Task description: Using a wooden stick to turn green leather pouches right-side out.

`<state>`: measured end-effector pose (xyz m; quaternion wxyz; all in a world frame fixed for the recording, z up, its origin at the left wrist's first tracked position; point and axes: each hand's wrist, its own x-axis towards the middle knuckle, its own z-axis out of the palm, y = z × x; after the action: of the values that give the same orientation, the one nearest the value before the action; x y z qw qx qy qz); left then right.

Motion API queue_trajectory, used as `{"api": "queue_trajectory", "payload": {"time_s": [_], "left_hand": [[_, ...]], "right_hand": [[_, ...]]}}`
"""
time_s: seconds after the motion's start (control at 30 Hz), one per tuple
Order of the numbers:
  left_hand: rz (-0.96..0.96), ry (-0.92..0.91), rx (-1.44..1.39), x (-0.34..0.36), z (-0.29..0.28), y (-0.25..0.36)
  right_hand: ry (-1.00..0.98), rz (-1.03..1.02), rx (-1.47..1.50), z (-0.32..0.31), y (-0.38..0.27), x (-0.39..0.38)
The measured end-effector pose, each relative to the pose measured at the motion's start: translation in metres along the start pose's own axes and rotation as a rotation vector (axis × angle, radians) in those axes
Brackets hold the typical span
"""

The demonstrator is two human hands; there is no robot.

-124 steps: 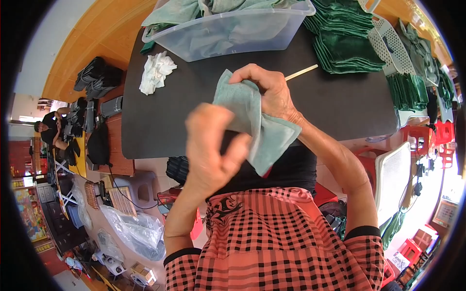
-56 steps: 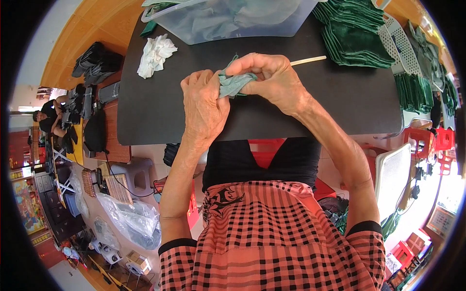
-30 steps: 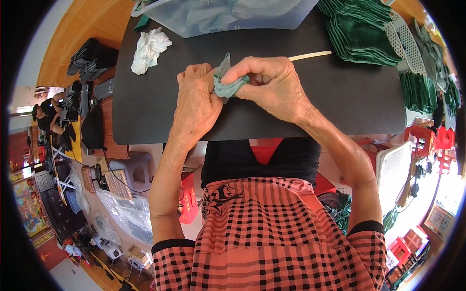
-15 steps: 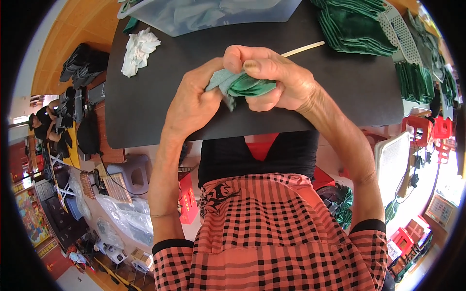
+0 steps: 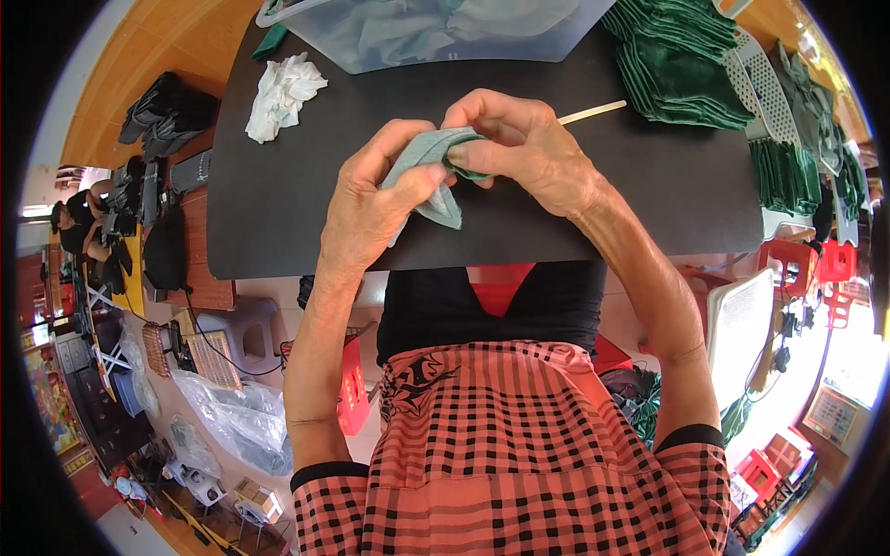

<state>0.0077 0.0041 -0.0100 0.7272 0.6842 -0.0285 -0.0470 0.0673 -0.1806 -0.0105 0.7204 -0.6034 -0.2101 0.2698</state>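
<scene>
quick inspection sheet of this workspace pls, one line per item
surface: dark tabletop, translucent plastic tub of cloths on its far side
work items: pale green cloth, bunched, some dark green showing; dark green fabric stack at far right
clutter: crumpled white wad and thin pale stick on the tabletop
hands: left hand and right hand both gripping the cloth
cables: black cable near the grey stool, left
surroundings: clear plastic bags left, red stool right

Grey stool (image 5: 234,322) near clear plastic (image 5: 243,422) — red stools (image 5: 791,250) rightward.

Cloth (image 5: 423,149) is pale green; table (image 5: 649,195) is black; shirt (image 5: 528,435) at 6 o'clock is coral with black checks.
</scene>
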Motion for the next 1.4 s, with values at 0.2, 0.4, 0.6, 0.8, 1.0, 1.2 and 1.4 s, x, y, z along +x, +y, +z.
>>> {"api": "queue_trajectory", "payload": {"time_s": [0.2, 0.4, 0.6, 0.8, 1.0, 1.2, 1.4], "left_hand": [[0.195, 0.174, 0.561, -0.002, 0.003, 0.010], [0.298, 0.053, 0.663, 0.009, 0.000, -0.002], [0.392, -0.144, 0.498, 0.017, 0.006, -0.011], [0.107, -0.212, -0.081, -0.001, -0.003, 0.012], [0.004, 0.028, -0.013, 0.000, 0.004, -0.002], [0.025, 0.062, -0.004, -0.003, 0.000, 0.007], [0.115, 0.103, 0.418, -0.004, -0.010, 0.017]], "right_hand": [[-0.030, -0.007, 0.188, -0.002, 0.008, 0.000], [-0.219, 0.062, 0.490, -0.006, 0.003, -0.010], [-0.574, 0.089, 0.523, -0.019, 0.007, -0.009], [-0.355, 0.060, 0.463, -0.016, -0.006, -0.006], [-0.028, 0.050, 0.173, -0.009, 0.008, -0.002], [-0.011, -0.054, -0.013, 0.003, 0.002, -0.004], [0.004, -0.045, 0.163, -0.002, 0.010, -0.002]]}}
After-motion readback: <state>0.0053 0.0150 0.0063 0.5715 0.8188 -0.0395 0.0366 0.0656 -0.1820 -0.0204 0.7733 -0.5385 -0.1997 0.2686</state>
